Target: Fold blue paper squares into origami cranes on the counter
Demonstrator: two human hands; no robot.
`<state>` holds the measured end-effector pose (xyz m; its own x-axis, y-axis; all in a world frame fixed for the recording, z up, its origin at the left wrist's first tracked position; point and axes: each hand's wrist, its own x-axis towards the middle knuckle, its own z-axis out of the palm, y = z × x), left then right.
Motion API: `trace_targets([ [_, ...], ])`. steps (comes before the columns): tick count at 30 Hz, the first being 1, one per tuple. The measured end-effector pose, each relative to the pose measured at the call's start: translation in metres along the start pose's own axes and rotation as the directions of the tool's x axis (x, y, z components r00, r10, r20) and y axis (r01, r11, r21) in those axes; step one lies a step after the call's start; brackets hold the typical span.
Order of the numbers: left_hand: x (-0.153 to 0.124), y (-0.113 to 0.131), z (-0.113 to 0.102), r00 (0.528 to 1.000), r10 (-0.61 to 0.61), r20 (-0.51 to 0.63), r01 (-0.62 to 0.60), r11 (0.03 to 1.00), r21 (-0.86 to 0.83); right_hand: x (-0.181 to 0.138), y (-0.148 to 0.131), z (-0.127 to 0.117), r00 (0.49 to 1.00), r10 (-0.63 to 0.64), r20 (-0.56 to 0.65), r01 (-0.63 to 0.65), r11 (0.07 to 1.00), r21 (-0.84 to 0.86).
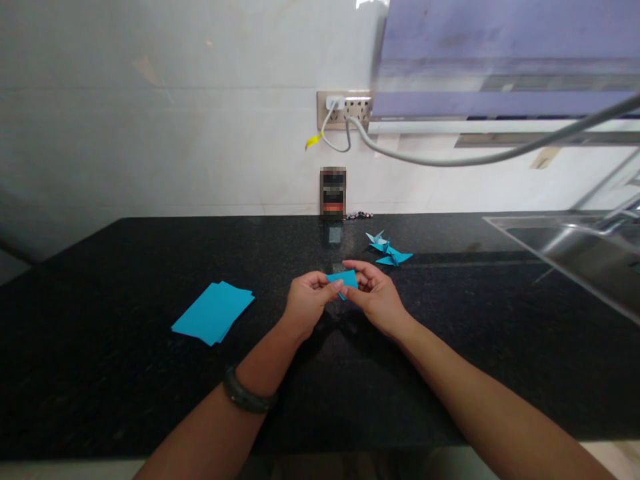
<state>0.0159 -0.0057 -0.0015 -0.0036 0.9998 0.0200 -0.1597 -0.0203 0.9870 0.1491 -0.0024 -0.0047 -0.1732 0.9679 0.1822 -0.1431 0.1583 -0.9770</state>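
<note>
A small folded piece of blue paper [349, 277] is held between both hands, just above the black countertop. My left hand [307, 300] pinches its left side, thumb on the near face. On the other side, my right hand [377, 297] grips the right part with the thumb in front and fingers behind. The thumbs almost meet at the paper's middle, and the fingers partly cover its edges. Beyond my right hand lie several folded blue paper cranes [394, 257], close together. To the left of my left hand rests a loose stack of flat blue paper sheets [213, 313].
A phone [333, 193], its screen blurred, leans upright against the white wall. Beside it lies a beaded string [360, 215]. A wall socket [344, 110] holds a white plug with a grey cable [450, 161] running right. A metal sink [575, 250] is set at the right.
</note>
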Motion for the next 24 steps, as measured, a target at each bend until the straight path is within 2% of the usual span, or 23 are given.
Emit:
trace_targets([
  [3, 0.0005, 0.0015, -0.0010, 1.000, -0.008, -0.005, 0.008, 1.000, -0.024, -0.0004, -0.0008, 0.0004, 1.000, 0.010, 0.017, -0.010, 1.000, 0.003],
  [9, 0.0028, 0.0057, -0.0023, 0.994, -0.109, 0.026, 0.112, 0.984, -0.142, -0.0006, -0.0004, 0.0000, 1.000, 0.014, -0.009, -0.013, 1.000, 0.021],
  [13, 0.0018, 0.0059, -0.0017, 0.995, -0.102, -0.018, 0.100, 0.994, -0.054, 0.0004, 0.0014, 0.0000, 0.999, 0.006, -0.050, -0.004, 0.999, 0.031],
  [16, 0.0007, 0.0045, -0.0016, 0.996, -0.091, 0.004, 0.091, 0.996, 0.005, 0.0012, 0.0027, -0.0002, 0.997, 0.011, -0.081, -0.009, 1.000, 0.021],
  [21, 0.0017, 0.0010, -0.0022, 0.999, -0.040, 0.027, 0.039, 0.999, 0.006, 0.0010, 0.0011, -0.0018, 0.991, 0.133, -0.016, -0.133, 0.991, 0.007],
  [24, 0.0029, 0.0004, -0.0016, 0.999, -0.036, 0.001, 0.036, 0.999, -0.030, 0.0004, -0.0015, -0.0017, 0.982, 0.188, -0.001, -0.188, 0.982, -0.018],
])
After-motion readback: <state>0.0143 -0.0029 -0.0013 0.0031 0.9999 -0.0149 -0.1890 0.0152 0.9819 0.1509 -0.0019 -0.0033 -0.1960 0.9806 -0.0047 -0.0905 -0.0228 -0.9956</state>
